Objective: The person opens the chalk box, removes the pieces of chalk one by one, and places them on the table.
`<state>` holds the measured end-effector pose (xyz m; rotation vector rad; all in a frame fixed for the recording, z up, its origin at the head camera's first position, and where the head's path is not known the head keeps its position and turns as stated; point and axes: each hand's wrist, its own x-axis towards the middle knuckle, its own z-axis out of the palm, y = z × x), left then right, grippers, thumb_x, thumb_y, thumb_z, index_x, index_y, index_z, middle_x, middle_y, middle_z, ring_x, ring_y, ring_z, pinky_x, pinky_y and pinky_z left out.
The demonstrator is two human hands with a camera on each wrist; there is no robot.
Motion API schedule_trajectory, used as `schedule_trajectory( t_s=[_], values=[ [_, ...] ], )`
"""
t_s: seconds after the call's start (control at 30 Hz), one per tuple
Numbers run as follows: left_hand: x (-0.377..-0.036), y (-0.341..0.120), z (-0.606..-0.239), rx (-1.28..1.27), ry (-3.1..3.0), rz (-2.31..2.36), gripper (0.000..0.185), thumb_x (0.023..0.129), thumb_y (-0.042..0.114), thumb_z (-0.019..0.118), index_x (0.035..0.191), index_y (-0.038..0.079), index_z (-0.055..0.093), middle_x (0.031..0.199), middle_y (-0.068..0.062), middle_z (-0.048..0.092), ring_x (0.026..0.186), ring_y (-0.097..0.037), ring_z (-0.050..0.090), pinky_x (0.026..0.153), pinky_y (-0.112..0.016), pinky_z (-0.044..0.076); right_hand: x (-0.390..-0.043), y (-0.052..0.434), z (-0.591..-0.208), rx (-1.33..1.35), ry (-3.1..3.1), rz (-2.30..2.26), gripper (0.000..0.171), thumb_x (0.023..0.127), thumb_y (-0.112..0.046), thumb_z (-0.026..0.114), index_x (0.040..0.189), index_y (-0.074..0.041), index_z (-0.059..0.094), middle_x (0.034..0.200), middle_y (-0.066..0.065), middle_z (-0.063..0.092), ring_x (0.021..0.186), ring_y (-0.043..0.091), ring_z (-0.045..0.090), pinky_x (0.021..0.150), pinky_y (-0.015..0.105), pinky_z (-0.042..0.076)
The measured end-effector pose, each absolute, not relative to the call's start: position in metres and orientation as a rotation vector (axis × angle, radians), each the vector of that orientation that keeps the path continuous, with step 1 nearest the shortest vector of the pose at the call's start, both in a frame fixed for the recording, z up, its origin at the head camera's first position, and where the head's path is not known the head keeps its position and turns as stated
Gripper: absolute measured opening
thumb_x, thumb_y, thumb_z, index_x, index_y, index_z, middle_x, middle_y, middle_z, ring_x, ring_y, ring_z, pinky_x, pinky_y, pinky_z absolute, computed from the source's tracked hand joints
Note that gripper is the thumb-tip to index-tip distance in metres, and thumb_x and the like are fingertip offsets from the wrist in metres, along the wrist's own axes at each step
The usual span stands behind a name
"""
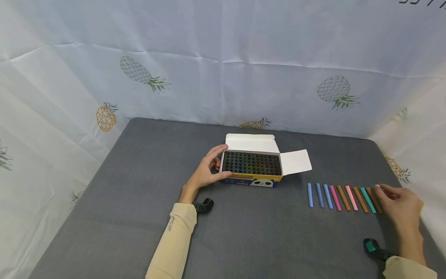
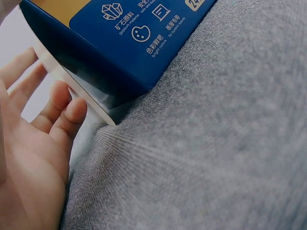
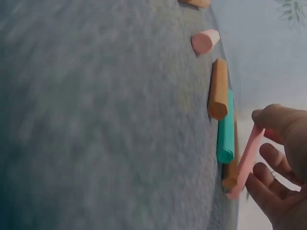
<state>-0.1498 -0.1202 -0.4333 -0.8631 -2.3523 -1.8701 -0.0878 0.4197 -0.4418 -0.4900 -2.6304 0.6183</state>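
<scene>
An open chalk box [image 1: 270, 182], blue and yellow with a panda on its front, sits near the table's middle. Inside, a dark holder [image 1: 251, 162] shows rows of round holes. My left hand [image 1: 203, 172] grips the box's left end, thumb at the front and a finger at the back corner. At the far right, my right hand [image 1: 404, 201] pinches a pink chalk stick [image 3: 249, 158] between thumb and fingers. It is at the right end of a row, close beside a brown chalk stick [image 1: 373, 200] and a green one [image 1: 368, 200].
Farther left in the row lie blue [image 1: 310, 195], magenta [image 1: 335, 198], pink [image 1: 351, 198] and brown chalk sticks [image 1: 360, 199]. White box flaps [image 1: 296, 162] stick out behind and to the right. The grey table [image 1: 132, 186] meets a pineapple-print curtain [image 1: 209, 89].
</scene>
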Motion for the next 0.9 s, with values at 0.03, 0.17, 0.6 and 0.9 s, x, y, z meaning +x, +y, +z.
schedule_trajectory(
  t_s=[0.03,0.17,0.6,0.9],
  values=[
    [-0.151,-0.12,-0.436,-0.86,-2.354,-1.869,0.077,0.086,-0.001,0.075,0.152,-0.01,0.038,0.16,-0.029,0.032,0.079,-0.045,0.041,0.073,-0.044,0.04,-0.089,0.419,-0.442,-0.517,-2.644,0.607,0.035,0.099,-0.016,0.064,0.114,0.014,0.071,0.096,0.034,0.065,0.063,-0.025,0.02,0.059,0.015,0.03],
    [-0.16,-0.122,-0.455,-0.846,-2.356,-1.863,0.079,0.087,0.005,0.077,0.155,-0.005,0.037,0.162,-0.024,0.032,0.078,-0.043,0.041,0.072,-0.042,0.039,-0.093,0.42,-0.443,-0.601,-2.677,0.641,0.04,0.101,-0.02,0.059,0.119,0.016,0.067,0.104,0.039,0.065,0.074,0.016,0.056,0.086,0.045,0.044],
    [-0.166,-0.125,-0.465,-0.86,-2.331,-1.862,0.082,0.09,0.04,0.079,0.157,0.012,0.041,0.163,-0.012,0.035,0.078,-0.025,0.044,0.073,-0.029,0.04,-0.098,0.427,-0.445,-0.704,-2.787,0.683,0.046,0.102,-0.023,0.054,0.124,0.017,0.063,0.117,0.039,0.064,0.111,0.055,0.055,0.101,0.063,0.036],
    [-0.166,-0.124,-0.465,-0.869,-2.334,-1.843,0.086,0.09,0.051,0.075,0.157,0.011,0.04,0.162,-0.012,0.036,0.078,-0.026,0.044,0.073,-0.029,0.04,-0.099,0.432,-0.446,-0.714,-2.816,0.671,0.044,0.1,-0.021,0.056,0.121,0.017,0.065,0.101,0.037,0.07,0.106,0.056,0.058,0.086,0.059,0.044]
  ],
)
